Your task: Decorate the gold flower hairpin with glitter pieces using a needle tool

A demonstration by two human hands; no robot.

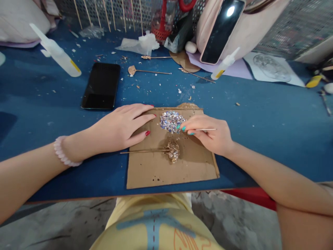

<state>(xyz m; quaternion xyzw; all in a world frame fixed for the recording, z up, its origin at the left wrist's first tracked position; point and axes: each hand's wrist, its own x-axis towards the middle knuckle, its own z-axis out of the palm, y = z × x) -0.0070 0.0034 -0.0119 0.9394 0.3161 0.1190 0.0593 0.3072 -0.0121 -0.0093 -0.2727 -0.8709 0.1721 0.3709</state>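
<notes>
On a brown cardboard sheet [148,170] lies a pile of small glittering rhinestones [170,121]. My right hand [210,133] pinches a thin stick [206,129], its fingertips at the pile's right edge; the stick's tip is hidden. Below the pile, a gold hairpin [173,151] with a stone-set ornament lies flat, its long prongs pointing left past the cardboard's edge. My left hand [125,126] rests with fingers spread on the cardboard's upper left, holding nothing.
A black phone [102,86] lies beyond my left hand. Glue bottles [61,57] are at back left and right. Several gold hairpins [151,72] lie behind the cardboard. Another phone [222,31] leans on a pink bag [256,27]. Upright sticks line the back.
</notes>
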